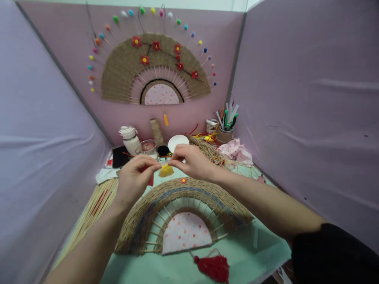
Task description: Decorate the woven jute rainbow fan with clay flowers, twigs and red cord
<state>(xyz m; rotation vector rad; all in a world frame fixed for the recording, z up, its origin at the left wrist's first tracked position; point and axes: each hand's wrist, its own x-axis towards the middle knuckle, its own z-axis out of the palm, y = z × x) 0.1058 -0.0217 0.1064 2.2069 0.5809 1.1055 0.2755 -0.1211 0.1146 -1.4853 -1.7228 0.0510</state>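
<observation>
Both of my hands are raised over the far side of the table, fingertips pinched. Between them is what looks like a small clear bag with yellow bits (166, 170) in its lower part. My left hand (136, 172) pinches its left top edge, and my right hand (189, 161) pinches its right. Something red (151, 180) shows beside my left palm; whether I hold it I cannot tell. Below my hands lies a woven twine fan (139, 213) with a blue band and a dotted white centre. A small red flower (183, 180) sits on its top edge.
A red tassel (212, 268) lies before the fan, thin sticks (97, 205) at left. Behind stand a white bottle (129, 139), a clear cup (148, 146), a twine spool (156, 132), a white plate (178, 142) and a tool jar (224, 135). A finished fan (118, 75) hangs above.
</observation>
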